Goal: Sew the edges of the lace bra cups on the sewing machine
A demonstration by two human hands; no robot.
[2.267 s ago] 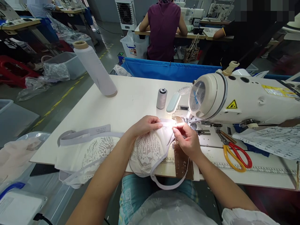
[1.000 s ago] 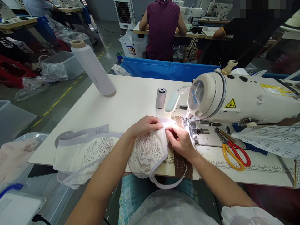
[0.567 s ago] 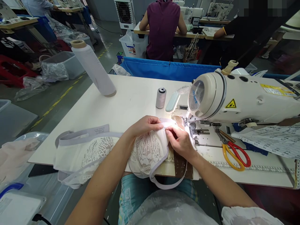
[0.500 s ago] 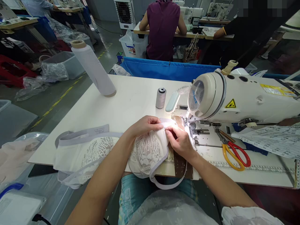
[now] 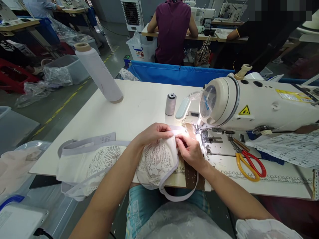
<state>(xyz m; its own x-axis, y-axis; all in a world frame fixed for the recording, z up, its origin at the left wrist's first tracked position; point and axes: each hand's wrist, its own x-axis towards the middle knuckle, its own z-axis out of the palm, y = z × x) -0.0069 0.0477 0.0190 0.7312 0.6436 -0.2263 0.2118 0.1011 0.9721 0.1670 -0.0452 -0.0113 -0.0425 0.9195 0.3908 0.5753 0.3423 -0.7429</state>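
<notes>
A white lace bra (image 5: 159, 159) with pale lilac edging lies across the front of the table, one cup between my hands and a strap looping down over the edge. My left hand (image 5: 157, 132) pinches the upper edge of that cup. Close beside it, my right hand (image 5: 190, 149) grips the same cloth between thumb and fingers. Both hands are just left of the needle area of the sewing machine (image 5: 224, 99), whose lamp lights the fabric. More of the white lace fabric (image 5: 99, 159) spreads to the left, past my left forearm.
Behind my hands stand a small thread spool (image 5: 170, 104) and a light-blue oval piece (image 5: 182, 108). A tall thread cone (image 5: 99, 73) leans farther left. Scissors (image 5: 249, 164) with red and yellow handles and printed papers (image 5: 289, 146) lie right. A co-worker (image 5: 173, 31) sits ahead.
</notes>
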